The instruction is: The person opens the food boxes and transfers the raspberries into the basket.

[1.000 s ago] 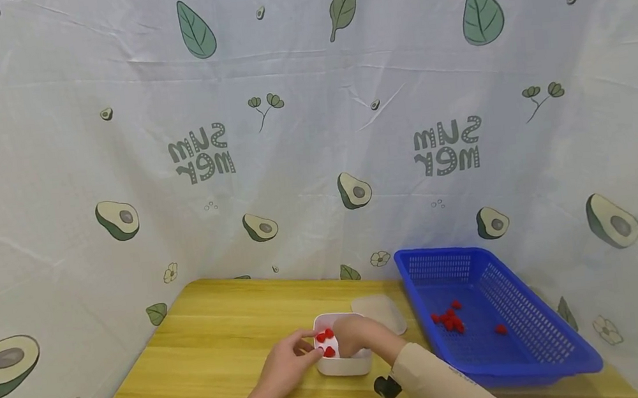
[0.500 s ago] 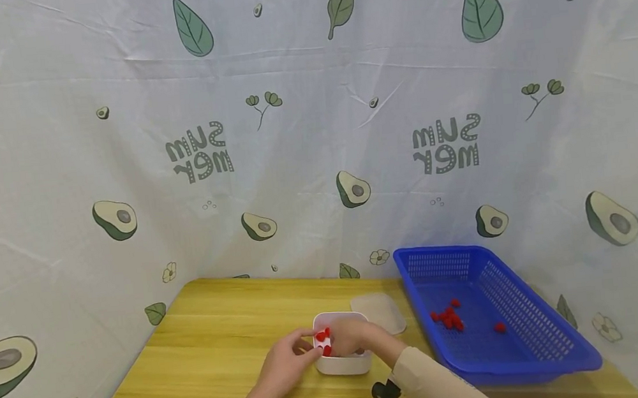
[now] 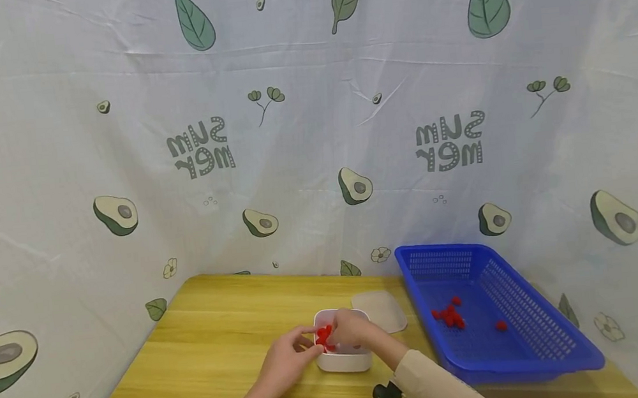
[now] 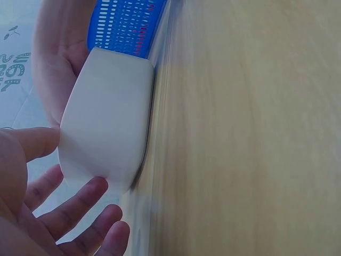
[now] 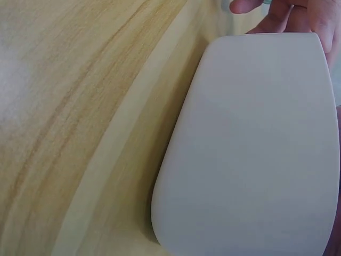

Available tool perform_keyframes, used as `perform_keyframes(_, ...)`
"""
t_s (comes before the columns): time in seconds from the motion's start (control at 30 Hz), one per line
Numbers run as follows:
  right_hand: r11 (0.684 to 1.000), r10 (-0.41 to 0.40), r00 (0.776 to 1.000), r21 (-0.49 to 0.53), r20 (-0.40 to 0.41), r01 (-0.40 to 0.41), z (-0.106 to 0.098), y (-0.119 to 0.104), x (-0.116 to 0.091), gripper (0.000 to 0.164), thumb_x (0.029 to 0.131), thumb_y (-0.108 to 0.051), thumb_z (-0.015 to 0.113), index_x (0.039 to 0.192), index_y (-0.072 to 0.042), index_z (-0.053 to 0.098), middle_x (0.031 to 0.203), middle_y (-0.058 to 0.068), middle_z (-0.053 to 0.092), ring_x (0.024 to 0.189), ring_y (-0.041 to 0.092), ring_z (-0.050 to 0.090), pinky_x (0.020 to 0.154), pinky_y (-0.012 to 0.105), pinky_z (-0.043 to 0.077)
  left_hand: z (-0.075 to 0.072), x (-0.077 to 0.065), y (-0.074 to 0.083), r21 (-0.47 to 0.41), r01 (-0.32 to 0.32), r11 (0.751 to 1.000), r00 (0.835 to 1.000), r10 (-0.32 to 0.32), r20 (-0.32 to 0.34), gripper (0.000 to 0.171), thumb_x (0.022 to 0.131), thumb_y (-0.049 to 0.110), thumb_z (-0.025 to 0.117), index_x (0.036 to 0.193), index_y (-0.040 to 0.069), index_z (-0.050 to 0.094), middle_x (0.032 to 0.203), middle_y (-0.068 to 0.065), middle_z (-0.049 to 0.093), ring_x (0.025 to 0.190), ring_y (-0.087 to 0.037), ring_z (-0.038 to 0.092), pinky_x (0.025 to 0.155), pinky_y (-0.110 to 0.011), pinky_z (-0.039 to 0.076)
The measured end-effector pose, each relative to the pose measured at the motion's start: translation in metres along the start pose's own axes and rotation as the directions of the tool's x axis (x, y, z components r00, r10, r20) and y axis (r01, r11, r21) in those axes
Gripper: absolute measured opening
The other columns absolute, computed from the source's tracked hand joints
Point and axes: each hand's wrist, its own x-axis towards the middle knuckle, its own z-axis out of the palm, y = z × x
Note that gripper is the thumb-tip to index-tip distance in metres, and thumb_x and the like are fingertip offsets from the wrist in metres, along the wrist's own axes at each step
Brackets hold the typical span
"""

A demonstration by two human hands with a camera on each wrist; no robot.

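Note:
A small white open box [image 3: 343,363] stands on the table. Several small red berry-like pieces [image 3: 323,334] lie bunched at its left end. My left hand [image 3: 288,356] is at that end, thumb and index finger on the rim. In the left wrist view, another fingertip touches the outer wall of the box [image 4: 106,117], and the remaining fingers hang loose beside it. My right hand [image 3: 350,329] reaches over the right side into the box, fingers pointing down at the red pieces. Its fingertips are partly hidden, so whether they pinch a piece is unclear. The box wall [image 5: 250,144] fills the right wrist view.
A blue perforated basket [image 3: 520,372] stands at the right with several more red pieces [image 3: 450,318] inside. Behind the box lies a flat, pale, square lid-like sheet [image 3: 384,311]. The wooden table [image 3: 227,323] runs back to a patterned curtain [image 3: 304,162].
Inside the box my right hand has moved left, then risen slightly. The red pieces there now lie closer together. My left hand has kept its place on the rim.

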Motion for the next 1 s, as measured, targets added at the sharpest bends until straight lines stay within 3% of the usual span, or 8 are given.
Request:
perform_keyframes(0.4, 0.999, 0.045, 0.999, 0.02, 0.006, -0.045, -0.0024, 0.0004, -0.0021, 0.017, 0.083, -0.023, 0.081, 0.079, -0.011, 0.069, 0.058, -0.001, 0.042, 0.046, 0.014, 0.031, 0.045, 0.025, 0.03, 0.0002, 0.0012, -0.0012, -0.003, 0.016, 1.0, 1.0, -0.016, 0.01, 0.039, 0.09, 0.03, 0.076, 0.126, 0.017, 0.068, 0.094, 0.005, 0.069, 0.084, -0.015, 0.06, 0.069, -0.031, 0.049)
perform_keyframes(0.6, 0.997, 0.071, 0.997, 0.014, 0.044, -0.072, -0.0075, -0.0035, -0.0041, 0.015, 0.078, -0.016, 0.084, 0.076, -0.011, 0.07, 0.056, -0.001, 0.037, 0.046, 0.015, 0.029, 0.046, 0.025, 0.029, -0.0001, 0.0007, 0.0003, 0.007, 0.022, 1.0, 1.0, -0.022, 0.004, 0.039, 0.09, 0.029, 0.075, 0.127, 0.017, 0.068, 0.094, 0.004, 0.069, 0.084, -0.016, 0.06, 0.07, -0.032, 0.049)
perform_keyframes(1.0, 0.988, 0.142, 0.989, 0.062, 0.036, -0.144, -0.0056, -0.0044, -0.0057, 0.014, 0.077, -0.015, 0.084, 0.079, -0.01, 0.07, 0.06, 0.002, 0.045, 0.047, 0.016, 0.034, 0.047, 0.024, 0.032, 0.0, -0.0006, 0.0027, 0.012, 0.006, 1.0, 1.0, -0.006, -0.001, 0.04, 0.09, 0.029, 0.076, 0.126, 0.015, 0.068, 0.094, 0.002, 0.07, 0.084, -0.016, 0.06, 0.069, -0.032, 0.049)
